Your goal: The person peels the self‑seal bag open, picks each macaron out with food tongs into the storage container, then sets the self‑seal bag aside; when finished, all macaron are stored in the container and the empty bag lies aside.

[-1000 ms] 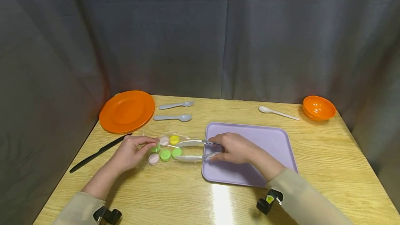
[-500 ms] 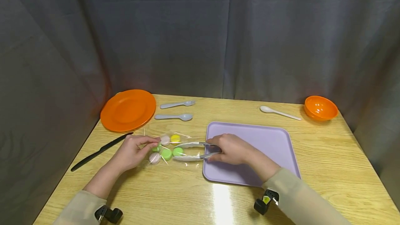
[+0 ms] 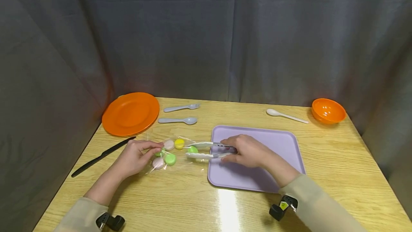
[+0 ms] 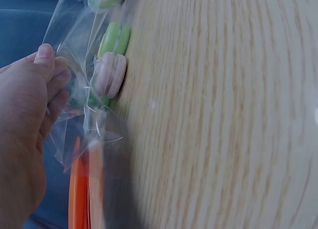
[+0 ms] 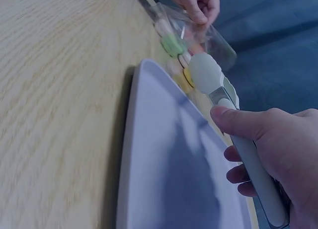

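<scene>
My left hand [image 3: 134, 156] pinches the edge of a clear plastic bag [image 4: 102, 127] between thumb and fingers and holds it up off the table. Inside the bag lie pale pink macarons [image 3: 158, 163], a yellow macaron [image 3: 179, 144] and green macarons [image 3: 170, 159]. My right hand [image 3: 247, 150] grips grey tongs with white scalloped tips [image 3: 201, 156]; in the right wrist view the thumb lies along the tongs' handle [image 5: 253, 172]. The tips reach into the bag's mouth side, with one green macaron [image 3: 192, 149] between them, partly hidden by the upper tip.
A lilac tray [image 3: 283, 140] lies under my right hand. At the back left are an orange plate [image 3: 131, 114], a grey fork [image 3: 182, 108] and a grey spoon [image 3: 177, 120]. A black knife [image 3: 103, 156] lies left; a white spoon [image 3: 286, 116] and orange bowl [image 3: 328, 111] stand back right.
The tongs and my right hand have moved right and slightly away from me, and one green macaron has come along between the tips, apart from the others. My left hand stays in place.
</scene>
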Motion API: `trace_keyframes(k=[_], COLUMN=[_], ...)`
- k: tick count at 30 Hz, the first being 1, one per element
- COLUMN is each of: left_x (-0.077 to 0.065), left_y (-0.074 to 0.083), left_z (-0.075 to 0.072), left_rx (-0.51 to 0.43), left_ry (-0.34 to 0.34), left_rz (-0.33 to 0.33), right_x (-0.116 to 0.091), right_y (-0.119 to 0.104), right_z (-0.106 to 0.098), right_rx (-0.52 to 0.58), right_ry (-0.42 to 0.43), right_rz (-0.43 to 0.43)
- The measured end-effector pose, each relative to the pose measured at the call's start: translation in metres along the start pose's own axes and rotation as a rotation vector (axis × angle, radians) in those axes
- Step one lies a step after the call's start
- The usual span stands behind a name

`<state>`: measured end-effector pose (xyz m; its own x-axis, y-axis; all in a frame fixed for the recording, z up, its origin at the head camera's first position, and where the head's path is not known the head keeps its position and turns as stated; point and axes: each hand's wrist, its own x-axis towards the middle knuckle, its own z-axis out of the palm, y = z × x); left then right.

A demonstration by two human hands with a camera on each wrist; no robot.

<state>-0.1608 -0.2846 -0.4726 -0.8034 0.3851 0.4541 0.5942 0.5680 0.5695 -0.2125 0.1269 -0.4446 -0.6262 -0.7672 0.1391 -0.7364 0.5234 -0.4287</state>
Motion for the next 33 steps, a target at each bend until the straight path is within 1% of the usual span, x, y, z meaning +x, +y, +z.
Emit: trace_keyframes(k=[4,10,17,21,25,33], left_x=[0.000,0.001,0.002,0.003,0.003,0.001], left_y=[0.000,0.002,0.002,0.002,0.001,0.000], left_z=[0.001,0.000,0.000,0.000,0.000,0.000], left_rx=[-0.004,-0.007,0.001,0.001,-0.001,0.002], left_ry=[-0.001,-0.006,-0.004,-0.006,-0.014,-0.016], left_rz=[-0.006,-0.010,-0.004,-0.002,-0.011,-0.021], right_x=[-0.009,-0.021,-0.040,-0.052,-0.065,-0.085], right_y=[0.004,0.009,0.014,0.024,0.035,0.052], right_z=[-0.008,-0.020,-0.042,-0.051,-0.059,-0.064], right_rx=[-0.003,-0.022,-0.055,-0.090,-0.099,-0.101], right_ry=[0.014,0.013,0.055,0.078,0.076,0.058], right_rz=[0.000,0.027,0.032,0.055,0.080,0.143])
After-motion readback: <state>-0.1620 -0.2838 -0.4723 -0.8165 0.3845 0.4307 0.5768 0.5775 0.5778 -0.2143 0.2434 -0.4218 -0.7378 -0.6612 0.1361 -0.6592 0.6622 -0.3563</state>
